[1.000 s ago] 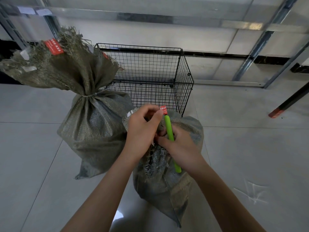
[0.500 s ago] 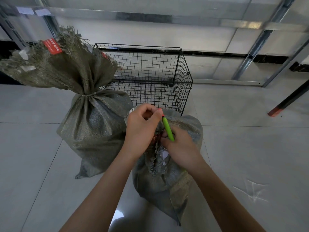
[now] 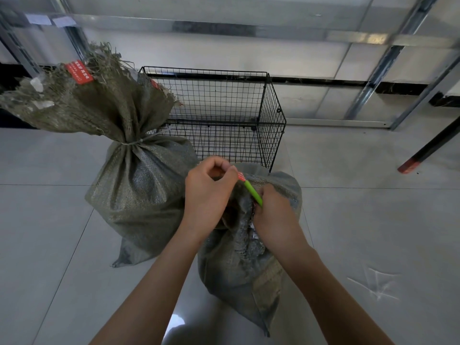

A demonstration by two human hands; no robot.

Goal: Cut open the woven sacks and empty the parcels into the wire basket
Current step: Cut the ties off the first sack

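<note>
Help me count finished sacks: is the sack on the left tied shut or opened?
Tied shut. A cord cinches the left sack at its neck; its frayed top fans out above, and the body below bulges.

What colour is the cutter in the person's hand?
The cutter is bright green; the head view shows it.

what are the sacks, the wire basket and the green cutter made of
Sacks: woven plastic strips, likely polypropylene, dull grey-green; weave visible, tops fraying. Wire basket: thin metal wire in a grid, black coating. Green cutter: smooth, bright handle, probably plastic.
</note>
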